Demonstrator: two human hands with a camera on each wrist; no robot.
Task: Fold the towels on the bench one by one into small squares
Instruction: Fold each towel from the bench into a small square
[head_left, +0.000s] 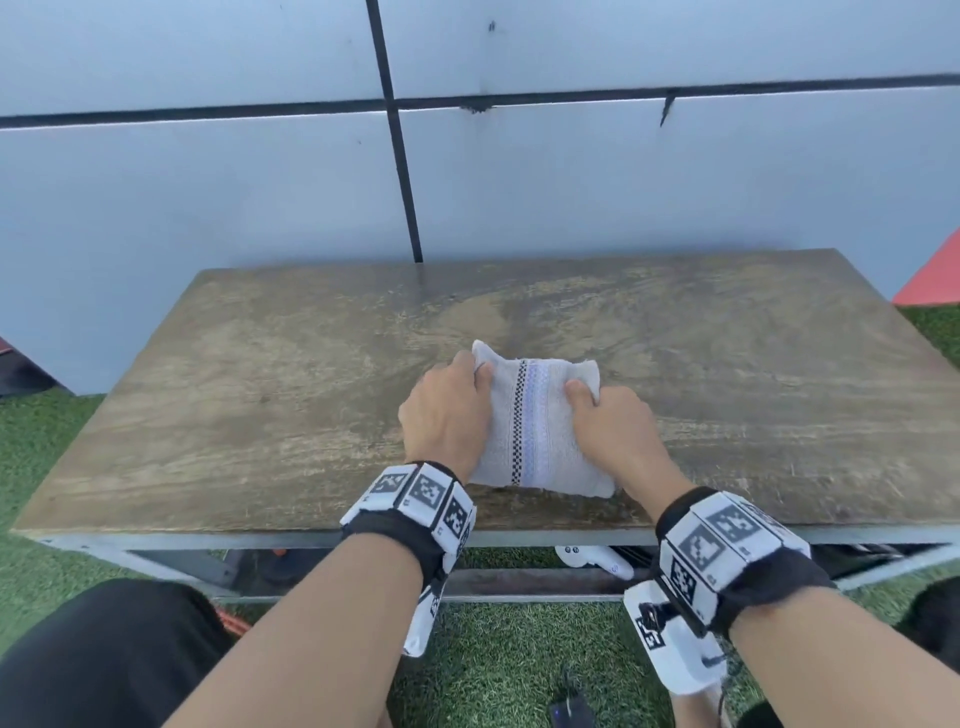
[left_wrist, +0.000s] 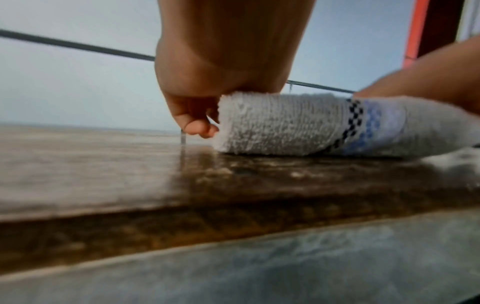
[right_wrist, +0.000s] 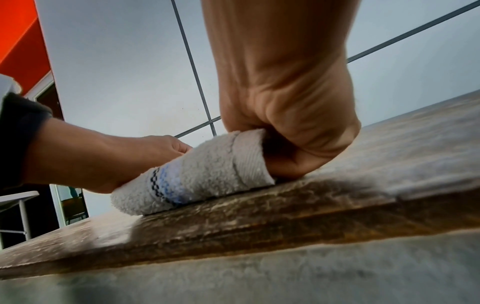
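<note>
A small white towel with a black check and pale blue stripe lies folded into a thick pad near the front middle of the wooden bench. My left hand pinches its far left corner, thumb on top. My right hand pinches the far right corner the same way. In the left wrist view the towel shows its folded edge, and my left hand curls down beside it. In the right wrist view my right hand grips the towel's end against the bench top.
The bench stands against a pale panelled wall with dark seams. Green artificial grass lies under and around it. White objects sit beneath the bench frame. An orange surface shows at the far right.
</note>
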